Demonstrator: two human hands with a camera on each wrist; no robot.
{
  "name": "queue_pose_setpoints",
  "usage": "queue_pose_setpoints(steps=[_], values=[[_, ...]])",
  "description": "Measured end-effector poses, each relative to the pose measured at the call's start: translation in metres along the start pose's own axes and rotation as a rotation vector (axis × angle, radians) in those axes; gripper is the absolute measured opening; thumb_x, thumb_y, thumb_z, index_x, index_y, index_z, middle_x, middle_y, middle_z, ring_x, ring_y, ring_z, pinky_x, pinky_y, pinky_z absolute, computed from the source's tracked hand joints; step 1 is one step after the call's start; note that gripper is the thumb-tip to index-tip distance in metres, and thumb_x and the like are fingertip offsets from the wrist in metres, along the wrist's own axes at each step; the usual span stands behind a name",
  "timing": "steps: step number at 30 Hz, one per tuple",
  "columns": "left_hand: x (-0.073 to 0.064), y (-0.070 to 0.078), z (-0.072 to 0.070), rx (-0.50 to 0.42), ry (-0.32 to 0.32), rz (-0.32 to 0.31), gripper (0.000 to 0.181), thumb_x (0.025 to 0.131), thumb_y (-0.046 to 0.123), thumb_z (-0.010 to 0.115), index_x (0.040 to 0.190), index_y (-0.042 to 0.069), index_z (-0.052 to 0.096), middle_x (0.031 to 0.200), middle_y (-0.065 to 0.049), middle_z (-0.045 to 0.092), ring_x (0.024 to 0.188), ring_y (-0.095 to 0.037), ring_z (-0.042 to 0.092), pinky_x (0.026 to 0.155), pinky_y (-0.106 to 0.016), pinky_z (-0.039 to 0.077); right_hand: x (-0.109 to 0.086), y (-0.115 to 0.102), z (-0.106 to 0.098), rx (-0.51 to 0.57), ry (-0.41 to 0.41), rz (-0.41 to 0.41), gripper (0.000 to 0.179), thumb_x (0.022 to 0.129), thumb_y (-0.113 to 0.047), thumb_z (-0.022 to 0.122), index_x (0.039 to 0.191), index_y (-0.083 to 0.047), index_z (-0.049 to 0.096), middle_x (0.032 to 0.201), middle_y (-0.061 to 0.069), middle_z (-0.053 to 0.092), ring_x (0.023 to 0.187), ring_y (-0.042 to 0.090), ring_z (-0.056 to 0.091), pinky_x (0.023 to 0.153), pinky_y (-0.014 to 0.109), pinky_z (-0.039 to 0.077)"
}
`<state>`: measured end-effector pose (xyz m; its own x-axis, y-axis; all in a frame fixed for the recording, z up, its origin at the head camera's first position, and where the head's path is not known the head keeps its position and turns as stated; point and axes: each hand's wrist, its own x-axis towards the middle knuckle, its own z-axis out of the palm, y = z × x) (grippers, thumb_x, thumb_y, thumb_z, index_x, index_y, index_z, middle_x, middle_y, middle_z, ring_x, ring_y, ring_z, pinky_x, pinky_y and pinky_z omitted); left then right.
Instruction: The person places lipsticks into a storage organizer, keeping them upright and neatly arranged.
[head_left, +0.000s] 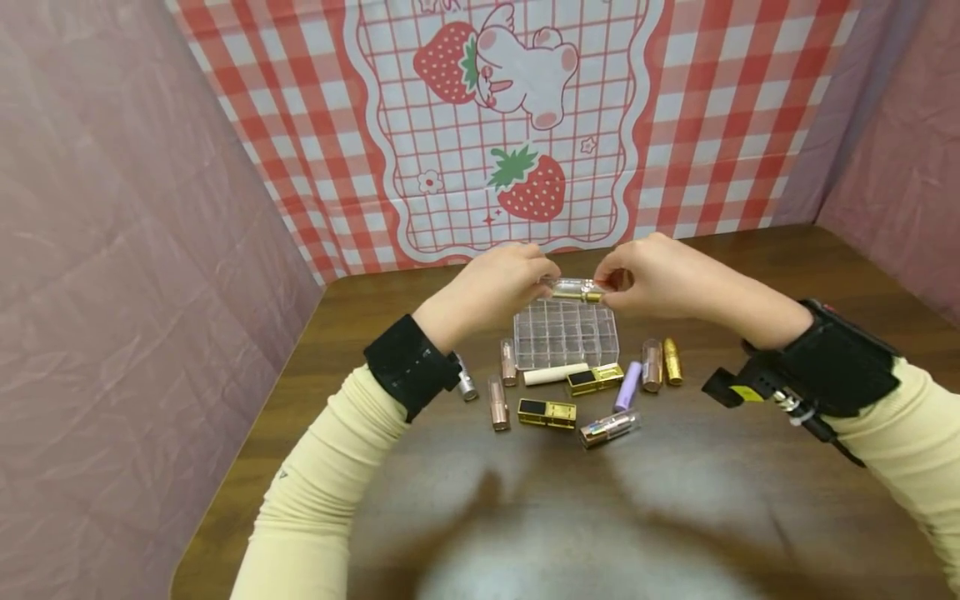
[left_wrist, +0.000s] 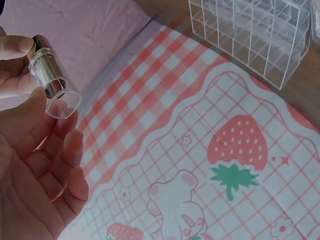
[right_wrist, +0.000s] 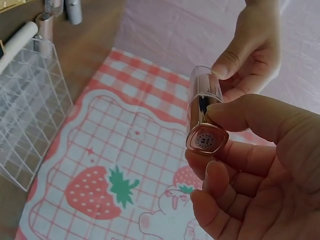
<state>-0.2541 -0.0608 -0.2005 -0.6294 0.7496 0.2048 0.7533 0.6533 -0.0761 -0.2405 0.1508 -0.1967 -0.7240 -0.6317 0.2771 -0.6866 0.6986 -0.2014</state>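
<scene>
A lipstick (head_left: 576,290) with a clear cap and shiny gold-toned body is held sideways between both hands, above the far edge of a clear compartment organizer (head_left: 566,333). My left hand (head_left: 504,282) pinches the capped end; in the left wrist view its thumb lies along the clear cap (left_wrist: 67,104) while the lower fingers curve loosely. At the other end, my right hand (head_left: 654,275) pinches the base between thumb and fingers. The right wrist view shows a round label (right_wrist: 205,140) on the lipstick's bottom face.
Nearer me lie several lipsticks, including two gold boxy ones (head_left: 547,413), a cream tube (head_left: 555,374), a lilac tube (head_left: 628,386) and a gold bullet-shaped one (head_left: 672,362). Behind the table hangs a red checked strawberry cloth (head_left: 720,108); pink fabric (head_left: 135,250) hangs at the left.
</scene>
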Motion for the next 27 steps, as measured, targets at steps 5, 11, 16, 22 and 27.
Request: queue_pose_setpoints(steps=[5, 11, 16, 22, 27], values=[[0.002, -0.004, -0.005, -0.021, 0.001, -0.023, 0.024, 0.093, 0.023, 0.053, 0.110, 0.010, 0.063, 0.102, -0.001, 0.060, 0.096, -0.015, 0.055, 0.082, -0.025, 0.044, 0.005, 0.000, -0.009, 0.023, -0.004, 0.037, 0.008, 0.080, -0.007, 0.063, 0.085, -0.005, 0.069, 0.072, 0.002, 0.062, 0.063, 0.012, 0.052, 0.059, 0.030, 0.045], [0.005, -0.012, -0.014, -0.096, 0.007, -0.071, 0.032, 0.092, 0.026, 0.054, 0.117, 0.007, 0.060, 0.109, -0.004, 0.059, 0.101, -0.016, 0.055, 0.089, -0.027, 0.042, 0.010, 0.003, -0.019, 0.025, 0.026, 0.062, 0.009, 0.080, -0.008, 0.064, 0.086, -0.005, 0.069, 0.075, 0.004, 0.063, 0.066, 0.013, 0.053, 0.061, 0.031, 0.045], [0.008, -0.025, -0.014, -0.205, 0.036, -0.113, 0.035, 0.089, 0.027, 0.058, 0.117, 0.007, 0.059, 0.110, -0.005, 0.060, 0.100, -0.015, 0.055, 0.089, -0.026, 0.042, 0.015, 0.009, -0.022, 0.027, 0.052, 0.061, 0.009, 0.080, -0.008, 0.064, 0.086, -0.005, 0.068, 0.076, 0.004, 0.064, 0.067, 0.014, 0.052, 0.060, 0.031, 0.044], [0.012, -0.036, -0.009, -0.345, 0.088, -0.161, 0.032, 0.087, 0.025, 0.062, 0.113, 0.008, 0.061, 0.110, -0.004, 0.061, 0.096, -0.013, 0.055, 0.086, -0.025, 0.043, 0.023, 0.015, -0.022, 0.044, 0.051, 0.068, 0.012, 0.080, -0.010, 0.064, 0.089, -0.004, 0.069, 0.079, 0.006, 0.066, 0.067, 0.015, 0.054, 0.059, 0.030, 0.044], [0.018, -0.041, -0.004, -0.389, 0.090, -0.211, 0.036, 0.085, 0.027, 0.064, 0.114, 0.008, 0.059, 0.110, -0.004, 0.060, 0.095, -0.014, 0.054, 0.085, -0.026, 0.043, 0.030, 0.022, -0.017, 0.073, 0.044, 0.097, 0.013, 0.080, -0.012, 0.065, 0.090, -0.004, 0.069, 0.077, 0.005, 0.065, 0.064, 0.014, 0.053, 0.054, 0.027, 0.041]])
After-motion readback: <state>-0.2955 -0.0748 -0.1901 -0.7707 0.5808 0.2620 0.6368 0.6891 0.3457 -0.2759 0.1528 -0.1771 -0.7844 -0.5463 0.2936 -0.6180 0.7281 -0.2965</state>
